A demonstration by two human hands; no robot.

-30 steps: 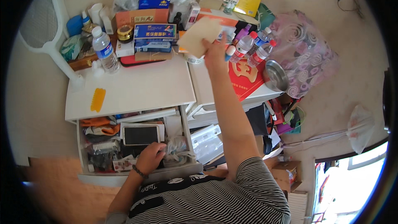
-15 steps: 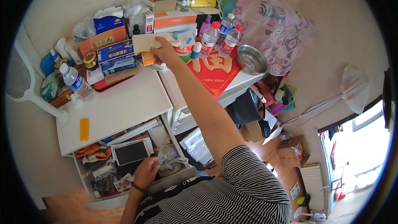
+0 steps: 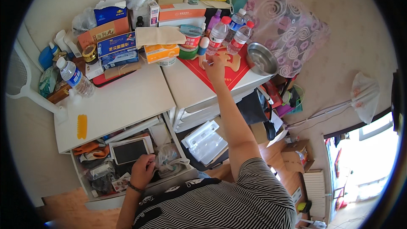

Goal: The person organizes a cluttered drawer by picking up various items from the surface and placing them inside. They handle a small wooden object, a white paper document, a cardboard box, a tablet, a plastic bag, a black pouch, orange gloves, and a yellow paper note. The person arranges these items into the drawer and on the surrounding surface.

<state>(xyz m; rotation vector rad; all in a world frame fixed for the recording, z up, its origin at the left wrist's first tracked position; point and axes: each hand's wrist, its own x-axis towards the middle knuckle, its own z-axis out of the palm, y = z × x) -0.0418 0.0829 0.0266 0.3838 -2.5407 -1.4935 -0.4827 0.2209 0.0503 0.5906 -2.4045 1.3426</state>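
Observation:
My right hand reaches over a red card with gold raised lettering. Its fingers are closed at the tips, where a small white piece shows; its kind is unclear. Just beyond stand a blue-and-white roll-on style bottle and a red-capped water bottle. A flat cream paper packet lies across an orange-and-white box. Over a pulled-out drawer, my left hand is loosely curled beside a white-framed tablet; whatever its fingers hold, if anything, is hidden.
A steel bowl sits at the cabinet's right end. Boxes, including a blue carton, and bottles crowd the back. A clear water bottle and a yellow comb-like strip are on the left top. Plastic bags fill part of the drawer.
My right hand has let go of the cream packet, which now rests on the orange box. The hand has moved right and nearer, over the red card. My left hand stays by the tablet.

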